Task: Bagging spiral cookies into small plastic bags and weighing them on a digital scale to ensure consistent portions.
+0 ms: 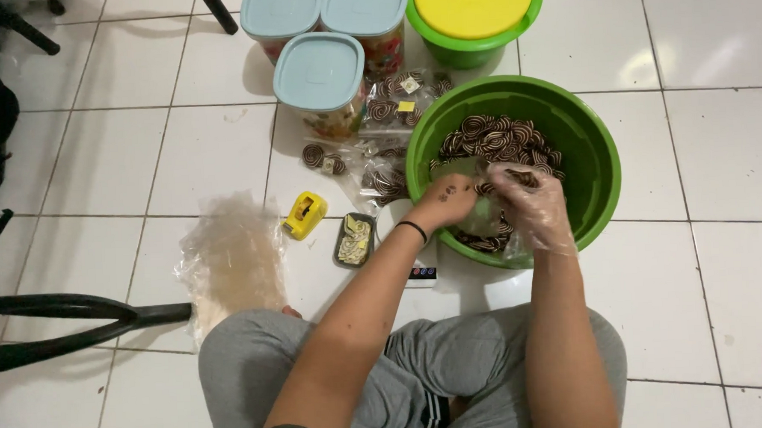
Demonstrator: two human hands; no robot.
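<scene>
At the far left, a dark chair leg [77,317] is seen lying across the white tiled floor [711,311], and beside it a stack of clear plastic bags [233,255] is laid flat within easy reach of the seated person. A small yellow tape dispenser [304,216] and a little dark tray [355,240] are set just to the right of the bags. Further back, three light-blue lidded containers [319,71] are grouped together, with filled packets of spiral cookies [394,111] piled against them (kept apart from the loose ones, it seems). The left hand [449,201], bare with a black band at the wrist, is closed on a thin clear bag [484,214] held over the near rim of the big green basin [593,170], apparently so its mouth is kept open. The right hand [535,207], covered by a clear plastic glove, is curled around brown-and-white spiral cookies [502,140] from the heap in the basin, right at the bag. A green bucket with a yellow lid [473,9] is stood behind the basin.
</scene>
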